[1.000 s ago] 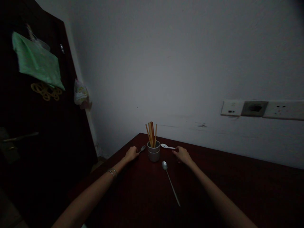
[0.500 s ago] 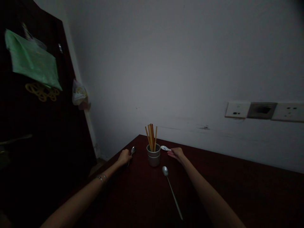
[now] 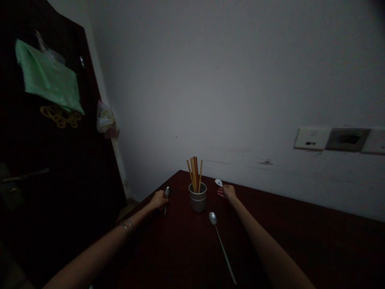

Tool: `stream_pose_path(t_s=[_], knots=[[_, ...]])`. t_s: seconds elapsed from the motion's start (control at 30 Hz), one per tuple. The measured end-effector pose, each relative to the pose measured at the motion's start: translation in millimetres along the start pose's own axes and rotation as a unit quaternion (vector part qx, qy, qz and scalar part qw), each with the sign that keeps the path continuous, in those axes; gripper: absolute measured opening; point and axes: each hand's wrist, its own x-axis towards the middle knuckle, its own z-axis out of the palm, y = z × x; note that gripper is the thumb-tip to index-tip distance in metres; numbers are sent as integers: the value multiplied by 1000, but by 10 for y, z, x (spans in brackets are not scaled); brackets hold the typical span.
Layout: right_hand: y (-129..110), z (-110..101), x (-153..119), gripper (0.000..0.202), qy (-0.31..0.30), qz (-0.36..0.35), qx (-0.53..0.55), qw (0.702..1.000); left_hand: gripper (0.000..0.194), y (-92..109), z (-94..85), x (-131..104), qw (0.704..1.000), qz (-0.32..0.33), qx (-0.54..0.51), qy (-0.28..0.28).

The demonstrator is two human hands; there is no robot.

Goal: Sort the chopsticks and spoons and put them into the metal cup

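Observation:
My left hand [image 3: 160, 200] is closed on a small metal spoon [image 3: 167, 192] near the table's left edge, bowl pointing away from me. My right hand [image 3: 228, 192] grips the handle of a white spoon [image 3: 219, 183], whose bowl points up and left toward the wall. Between my hands stands a grey metal cup [image 3: 198, 202] with several wooden chopsticks [image 3: 195, 175] upright in it. A long-handled metal spoon [image 3: 224, 252] lies in front of the cup, its bowl toward the cup.
The dark red table [image 3: 180, 241] meets the pale wall [image 3: 210, 88]. Sockets [image 3: 313, 139] sit on the wall at right. At left, a green cloth [image 3: 51, 78] hangs on a dark door [image 3: 81, 172], with a plastic bag [image 3: 104, 117] beside it.
The white spoon in my right hand has turned from nearly level to pointing more toward the wall, farther from the cup. My left hand's spoon is more upright. The view has shifted slightly.

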Motion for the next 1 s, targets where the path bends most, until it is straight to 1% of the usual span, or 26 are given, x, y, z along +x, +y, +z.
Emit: stream_pose_path(t_s=[0.1,0.27,0.43,0.6,0.7,0.77,0.87,0.93,1.0], knots=[[18,8,13,28,28,11,-8,1000,10,-1,-4,-8,1000,14,7,-1],[28,-28,-6,23,34,-2,-9,999,16,-64,27,22,1000,26,-3,-2],[35,-88,-27,19,48,-34,-27,998,25,-136,65,34,999,40,-6,26],[31,-147,-65,26,68,-88,-73,991,25,-110,77,-10,994,65,37,81],[40,-187,-96,27,72,-119,-97,986,28,-72,69,-38,994,65,49,79],[54,-207,-115,28,71,-142,-136,978,30,-53,59,-53,994,65,47,74],[71,-221,-139,29,66,-181,-235,953,31,-36,47,-65,994,65,51,74],[70,-221,-150,28,60,-190,-274,941,31,-31,45,-65,994,60,52,73],[58,-221,-154,25,52,-186,-286,939,31,-28,48,-62,994,57,53,76]])
